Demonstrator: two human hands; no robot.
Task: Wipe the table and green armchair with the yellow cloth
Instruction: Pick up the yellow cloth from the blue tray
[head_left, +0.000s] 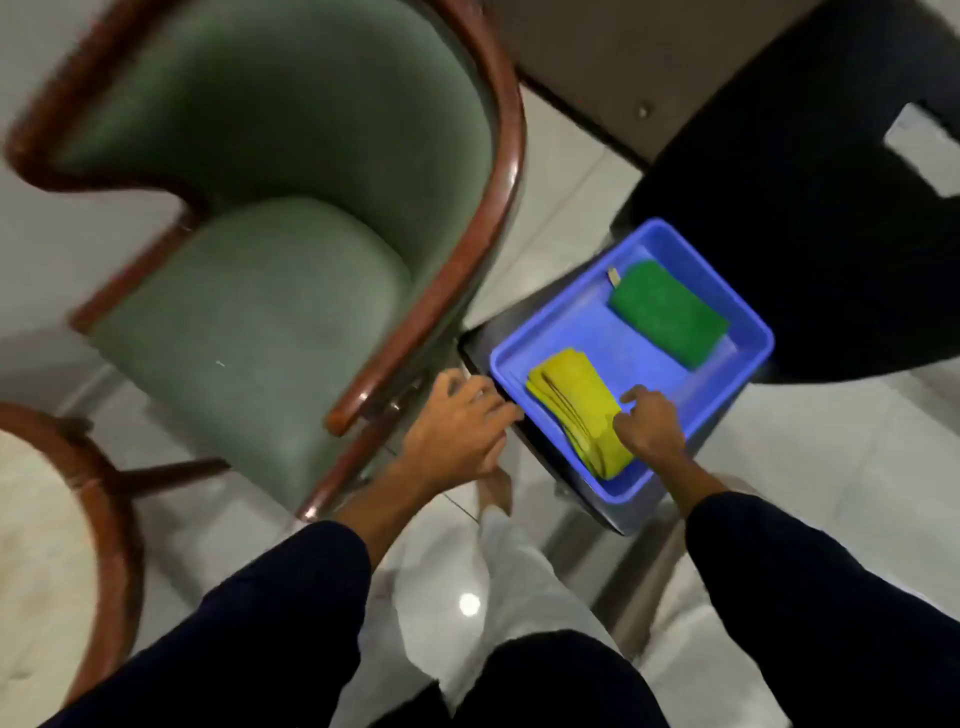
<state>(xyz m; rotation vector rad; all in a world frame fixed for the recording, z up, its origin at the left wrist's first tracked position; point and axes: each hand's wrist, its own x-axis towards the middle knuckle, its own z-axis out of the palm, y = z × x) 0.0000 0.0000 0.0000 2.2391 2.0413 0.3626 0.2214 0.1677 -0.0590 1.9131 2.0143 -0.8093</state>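
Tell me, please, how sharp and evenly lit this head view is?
Head view: motion blur smears the armchair and tray edges; a lamp glare spot shines on the floor; the upper right is nearly black; wide-angle distortion curves the edges.

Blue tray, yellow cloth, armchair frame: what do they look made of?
Blue tray: likely moulded plastic; uniform colour, rounded rim, slight sheen.
Yellow cloth: soft fabric, probably microfibre; folded in layers, matte.
Armchair frame: seemingly varnished wood; reddish-brown, glossy highlights along the curved rail. Its green upholstery looks matte; fabric or leatherette, too blurred to tell.
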